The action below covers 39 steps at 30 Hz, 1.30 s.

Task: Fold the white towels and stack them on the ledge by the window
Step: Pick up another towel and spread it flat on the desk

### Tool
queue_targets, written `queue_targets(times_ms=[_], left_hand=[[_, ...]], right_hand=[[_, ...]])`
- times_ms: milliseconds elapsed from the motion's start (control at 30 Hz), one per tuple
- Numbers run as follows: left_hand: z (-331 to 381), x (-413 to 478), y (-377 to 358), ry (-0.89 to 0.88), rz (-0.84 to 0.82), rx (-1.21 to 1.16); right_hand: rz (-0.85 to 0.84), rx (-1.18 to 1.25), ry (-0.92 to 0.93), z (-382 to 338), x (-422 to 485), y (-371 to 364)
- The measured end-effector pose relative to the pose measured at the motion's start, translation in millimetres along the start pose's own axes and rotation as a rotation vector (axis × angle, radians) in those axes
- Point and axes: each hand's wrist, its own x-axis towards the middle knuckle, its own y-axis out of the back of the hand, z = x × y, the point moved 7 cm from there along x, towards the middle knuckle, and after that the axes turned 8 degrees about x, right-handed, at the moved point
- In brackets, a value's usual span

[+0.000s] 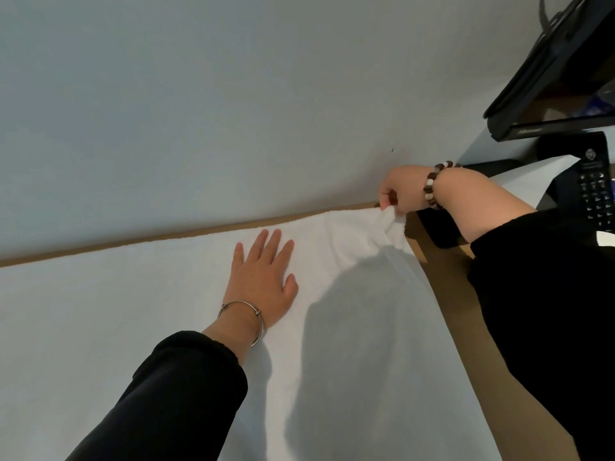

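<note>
So, 1 view, head cam: looking down at a white towel (159, 327) spread flat over a brown tabletop (447, 291), far edge just short of the wall (233, 94), thin wood strip showing between. Some bare wood off the right edge, toward a black remote (597, 194). Left hand (263, 281) pressed flat mid-towel, fingers spread. Right hand (399, 191) pinching the bunched far-right corner.
</note>
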Motion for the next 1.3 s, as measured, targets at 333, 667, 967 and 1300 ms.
queue_targets(times_ms=[333, 667, 967, 1300], left_hand=[[-1, 0, 1, 0.010, 0.008, -0.014], [-1, 3, 1, 0.011, 0.020, -0.021], [-1, 0, 7, 0.075, -0.087, 0.150], [118, -140, -8, -0.295, -0.169, 0.065]], right_hand=[[0.687, 0.715, -0.474, 51, -15, -50], [0.736, 0.434, -0.496, 55, -6, -79], [0.698, 0.571, -0.605, 44, -119, -170], [0.722, 0.566, -0.572, 54, -175, -223]])
